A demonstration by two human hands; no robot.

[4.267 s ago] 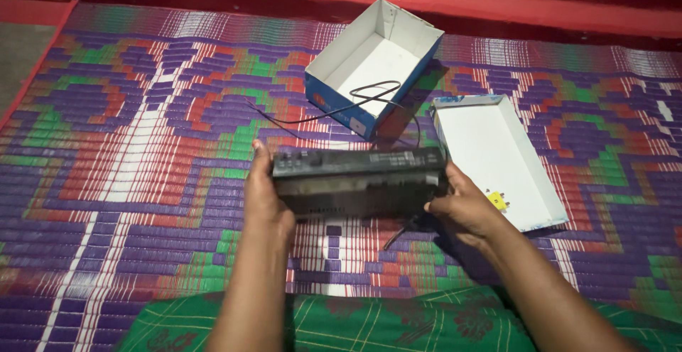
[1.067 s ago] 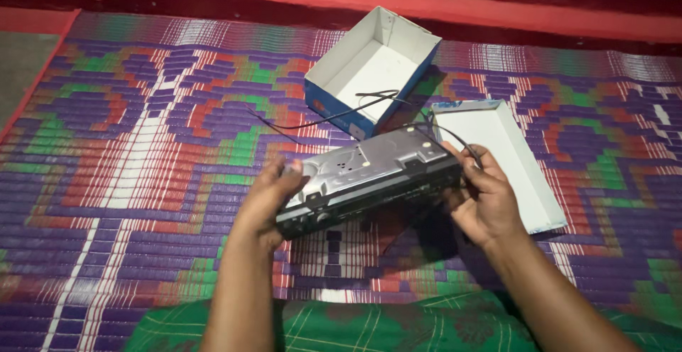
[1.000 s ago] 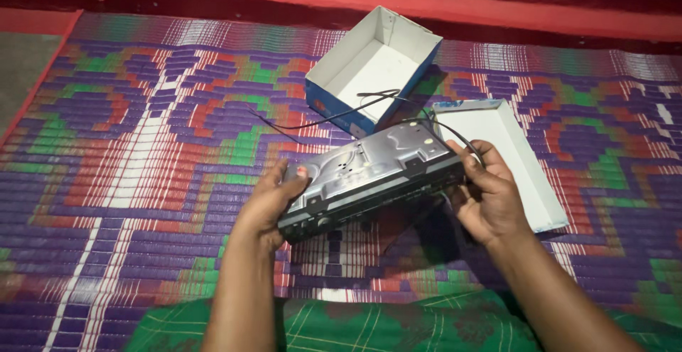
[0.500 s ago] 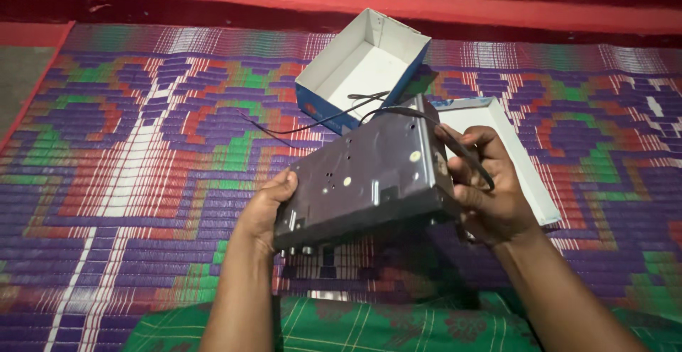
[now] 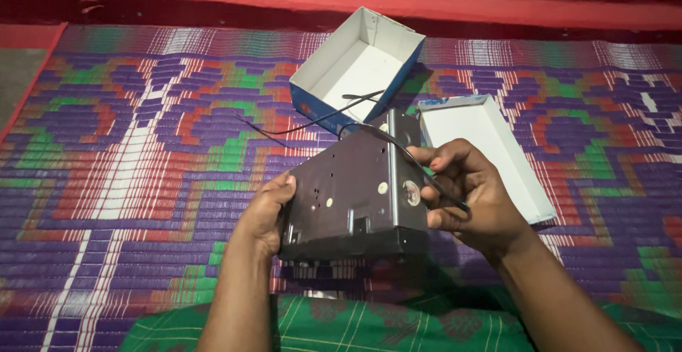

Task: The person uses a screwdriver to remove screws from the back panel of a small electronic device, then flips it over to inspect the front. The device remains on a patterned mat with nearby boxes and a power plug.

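While you sit on the patterned woven mat point(image 5: 128, 181), both hands hold a dark metal chassis box point(image 5: 355, 192) up off the floor, tilted so its flat perforated panel faces the camera.

Left side first: your left hand point(image 5: 266, 210) is clamped on the unit's left edge, fingers curled round it, thumb out of view behind the panel. The mat to the left of it carries nothing I can make out.

Centre: the chassis sits between the hands, above your green checked lap cloth point(image 5: 334, 327). Several small holes and a round fitting show on the panel. A thin black cable point(image 5: 298, 126) runs from the unit's top edge back across the mat towards the open blue-and-white cardboard box point(image 5: 355, 68), which lies on its side just behind the unit.

Right side: your right hand point(image 5: 469, 196) is closed on the right edge, fingers spread over the panel, with a loop of the cable pinned under them. The box's white lid point(image 5: 490, 153) lies open side up on the mat just behind that hand.

Judgement: the step in hand looks like turning the unit over for inspection. Any next move calls for a firm two-handed grip and slack in the cable, so it does not snag on the cardboard box.
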